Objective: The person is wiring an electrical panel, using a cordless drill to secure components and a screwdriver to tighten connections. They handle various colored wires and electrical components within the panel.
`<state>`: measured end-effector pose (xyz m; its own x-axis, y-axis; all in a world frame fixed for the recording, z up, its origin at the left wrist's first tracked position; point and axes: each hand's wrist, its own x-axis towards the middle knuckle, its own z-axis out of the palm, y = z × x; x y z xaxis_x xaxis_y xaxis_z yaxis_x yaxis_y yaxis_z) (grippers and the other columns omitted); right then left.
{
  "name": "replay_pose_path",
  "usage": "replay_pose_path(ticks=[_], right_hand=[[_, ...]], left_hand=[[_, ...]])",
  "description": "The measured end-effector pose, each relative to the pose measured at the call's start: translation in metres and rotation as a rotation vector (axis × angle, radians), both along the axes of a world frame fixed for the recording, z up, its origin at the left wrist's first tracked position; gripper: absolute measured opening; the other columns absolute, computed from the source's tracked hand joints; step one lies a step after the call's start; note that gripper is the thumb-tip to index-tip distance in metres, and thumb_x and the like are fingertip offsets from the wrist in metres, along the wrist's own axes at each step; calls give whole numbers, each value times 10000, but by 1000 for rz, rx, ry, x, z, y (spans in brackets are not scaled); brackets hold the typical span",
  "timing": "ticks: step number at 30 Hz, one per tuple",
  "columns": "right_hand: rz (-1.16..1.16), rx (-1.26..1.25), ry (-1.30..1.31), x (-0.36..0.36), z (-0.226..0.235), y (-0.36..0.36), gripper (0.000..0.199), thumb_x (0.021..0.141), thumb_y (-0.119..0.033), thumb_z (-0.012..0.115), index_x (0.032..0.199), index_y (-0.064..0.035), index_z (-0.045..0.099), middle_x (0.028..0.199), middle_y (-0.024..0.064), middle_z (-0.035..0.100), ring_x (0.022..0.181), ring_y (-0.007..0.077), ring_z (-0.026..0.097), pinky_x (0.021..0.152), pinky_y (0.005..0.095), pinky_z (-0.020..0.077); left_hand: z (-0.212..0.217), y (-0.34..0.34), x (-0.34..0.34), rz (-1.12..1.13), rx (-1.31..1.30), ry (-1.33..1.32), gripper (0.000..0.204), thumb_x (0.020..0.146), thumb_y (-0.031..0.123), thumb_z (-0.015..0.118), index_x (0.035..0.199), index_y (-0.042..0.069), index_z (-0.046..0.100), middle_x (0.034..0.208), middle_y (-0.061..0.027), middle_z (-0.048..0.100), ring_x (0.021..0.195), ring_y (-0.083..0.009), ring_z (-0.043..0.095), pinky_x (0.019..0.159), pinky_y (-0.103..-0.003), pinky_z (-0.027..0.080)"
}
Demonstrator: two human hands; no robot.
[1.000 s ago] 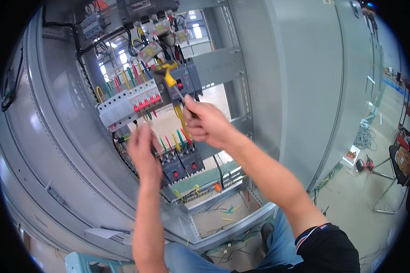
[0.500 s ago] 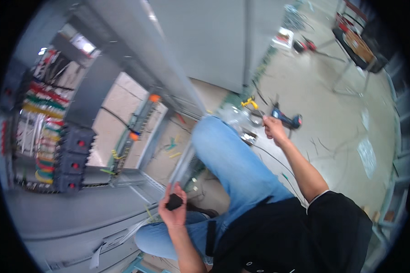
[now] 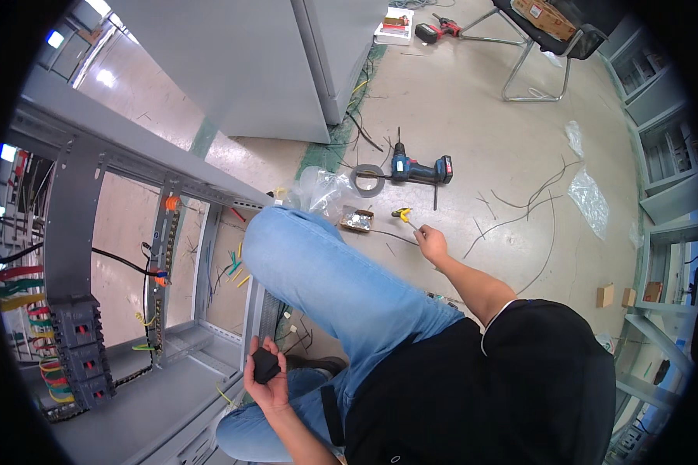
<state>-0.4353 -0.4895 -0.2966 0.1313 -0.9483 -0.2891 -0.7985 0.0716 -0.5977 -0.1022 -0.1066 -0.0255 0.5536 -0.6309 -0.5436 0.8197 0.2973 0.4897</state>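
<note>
My right hand (image 3: 433,245) is closed on the thin shaft of a screwdriver (image 3: 402,215) with a yellow and black handle. That handle points away from me above the floor, just right of a small open box of metal parts (image 3: 357,220). Low on the left, beside the cabinet's edge, my left hand (image 3: 270,387) has its fingers curled round a small black block-like piece (image 3: 265,366). Fine detail of that piece cannot be made out. My bent leg in blue jeans lies between the two hands.
An open grey cabinet frame (image 3: 163,167) with black breakers (image 3: 85,353) and coloured wires stands at left. On the floor are a blue cordless drill (image 3: 419,169), a grey tape roll (image 3: 367,180), a clear plastic bag (image 3: 318,190) and wire offcuts. A chair (image 3: 551,39) stands far right.
The view has shifted and become sharper. My right hand, with the screwdriver, is now nearer me than the drill and tape roll. My left hand still holds the black piece.
</note>
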Motion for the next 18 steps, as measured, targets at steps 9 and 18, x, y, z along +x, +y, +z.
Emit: replay_pose_path(ticks=[9, 18], right_hand=[[-16, 84, 165, -7, -48, -20, 337, 885, -392, 706, 1006, -81, 753, 959, 182, 750, 944, 374, 712, 842, 484, 562], [181, -145, 319, 30, -38, -91, 240, 915, -235, 625, 1056, -73, 731, 1156, 181, 685, 1104, 394, 649, 919, 490, 548]], left_hand=[[-6, -7, 2, 20, 75, 48, 542, 1064, 494, 549, 1389, 61, 559, 1059, -110, 600, 753, -144, 521, 519, -220, 422], [-10, -10, 1, 56, 206, 77, 406, 1029, 304, 589, 1365, 75, 575, 1050, -89, 590, 797, -158, 523, 533, -223, 411]])
